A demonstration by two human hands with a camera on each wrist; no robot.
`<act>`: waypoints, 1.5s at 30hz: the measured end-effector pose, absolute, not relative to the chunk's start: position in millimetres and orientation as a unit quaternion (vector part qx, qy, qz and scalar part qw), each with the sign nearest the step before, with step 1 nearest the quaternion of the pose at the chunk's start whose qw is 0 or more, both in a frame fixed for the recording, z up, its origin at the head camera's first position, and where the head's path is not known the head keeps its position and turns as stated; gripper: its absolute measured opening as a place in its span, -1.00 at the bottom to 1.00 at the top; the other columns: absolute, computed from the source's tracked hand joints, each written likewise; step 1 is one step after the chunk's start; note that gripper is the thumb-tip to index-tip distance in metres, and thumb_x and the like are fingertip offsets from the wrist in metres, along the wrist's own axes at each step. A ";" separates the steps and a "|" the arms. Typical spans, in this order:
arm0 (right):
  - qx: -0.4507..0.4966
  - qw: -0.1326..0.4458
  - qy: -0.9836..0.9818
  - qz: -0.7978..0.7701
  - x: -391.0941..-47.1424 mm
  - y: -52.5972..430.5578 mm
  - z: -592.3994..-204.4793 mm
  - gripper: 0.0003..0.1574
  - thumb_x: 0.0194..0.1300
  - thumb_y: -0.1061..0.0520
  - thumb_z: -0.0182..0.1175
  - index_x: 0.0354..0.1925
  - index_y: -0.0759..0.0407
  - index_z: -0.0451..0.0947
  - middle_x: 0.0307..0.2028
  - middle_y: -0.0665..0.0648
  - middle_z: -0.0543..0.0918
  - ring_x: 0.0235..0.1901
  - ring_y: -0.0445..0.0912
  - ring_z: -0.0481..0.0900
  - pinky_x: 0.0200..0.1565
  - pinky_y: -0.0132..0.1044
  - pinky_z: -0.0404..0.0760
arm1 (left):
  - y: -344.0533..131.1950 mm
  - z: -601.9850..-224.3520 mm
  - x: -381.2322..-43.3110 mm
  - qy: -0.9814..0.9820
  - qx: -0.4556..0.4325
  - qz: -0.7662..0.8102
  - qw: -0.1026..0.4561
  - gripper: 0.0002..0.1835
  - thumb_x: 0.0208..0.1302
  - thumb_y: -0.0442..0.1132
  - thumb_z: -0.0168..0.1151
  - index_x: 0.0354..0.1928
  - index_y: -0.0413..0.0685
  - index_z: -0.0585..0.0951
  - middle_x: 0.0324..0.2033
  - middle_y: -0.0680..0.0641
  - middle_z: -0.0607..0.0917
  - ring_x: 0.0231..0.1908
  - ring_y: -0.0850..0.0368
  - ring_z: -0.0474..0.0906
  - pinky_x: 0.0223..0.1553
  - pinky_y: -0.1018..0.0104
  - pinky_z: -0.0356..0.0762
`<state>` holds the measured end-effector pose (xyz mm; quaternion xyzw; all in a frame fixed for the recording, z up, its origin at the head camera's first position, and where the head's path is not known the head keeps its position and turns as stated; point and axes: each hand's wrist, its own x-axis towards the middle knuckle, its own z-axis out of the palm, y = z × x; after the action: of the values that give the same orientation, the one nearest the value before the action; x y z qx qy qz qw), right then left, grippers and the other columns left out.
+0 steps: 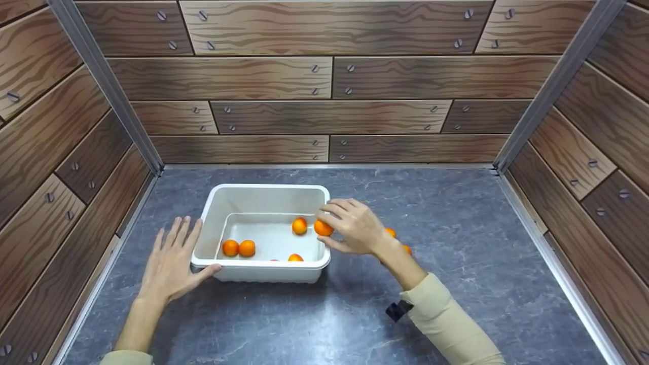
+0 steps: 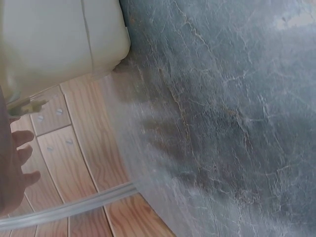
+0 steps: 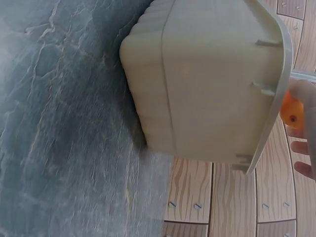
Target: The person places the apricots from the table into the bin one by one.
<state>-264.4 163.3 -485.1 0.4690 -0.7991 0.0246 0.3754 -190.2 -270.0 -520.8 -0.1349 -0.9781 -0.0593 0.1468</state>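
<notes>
A small orange fruit, like a mandarin, is pinched between the fingers and thumb of my right hand at the right rim of a white plastic tub. The right wrist view shows this mandarin right beside the tub's rim. Inside the tub lie several more mandarins: a pair at the left, one toward the right, and others partly hidden by the front wall. My left hand has its fingers spread at the tub's left side, thumb by the front left corner.
Two more mandarins show on the dark marbled tabletop, partly behind my right forearm. Wood-patterned panels with metal edging enclose the table at the back and both sides. A black strap piece hangs at the right cuff.
</notes>
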 end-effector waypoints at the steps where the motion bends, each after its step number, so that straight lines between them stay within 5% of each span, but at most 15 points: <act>1: 0.471 0.375 -0.798 0.028 -264.7 160.8 -485.1 -0.37 0.14 -0.28 0.50 0.04 0.05 0.72 -0.03 0.08 0.83 -0.02 0.03 0.78 0.01 -0.12 0.80 | -270.0 -521.2 -190.0 -0.978 -0.134 -0.059 0.147 0.21 0.16 0.57 0.18 0.64 -0.13 0.23 0.61 -0.35 0.24 0.64 -0.33 0.10 0.63 -0.36 -0.01; 45: 0.491 0.210 -0.842 -0.079 -259.4 96.8 -479.9 -0.41 0.45 -0.41 0.14 0.11 -0.06 0.67 0.05 0.00 0.77 0.06 -0.04 0.70 0.01 -0.16 0.69 | -271.1 -523.0 -188.7 -0.978 -0.134 -0.062 0.146 0.21 0.15 0.56 0.19 0.64 -0.13 0.21 0.62 -0.34 0.23 0.64 -0.33 0.10 0.64 -0.37 -0.03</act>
<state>-259.4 96.8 -479.9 0.4913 -0.8417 -0.0785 0.2098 -188.7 -271.1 -523.0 -0.1345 -0.9781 -0.0618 0.1462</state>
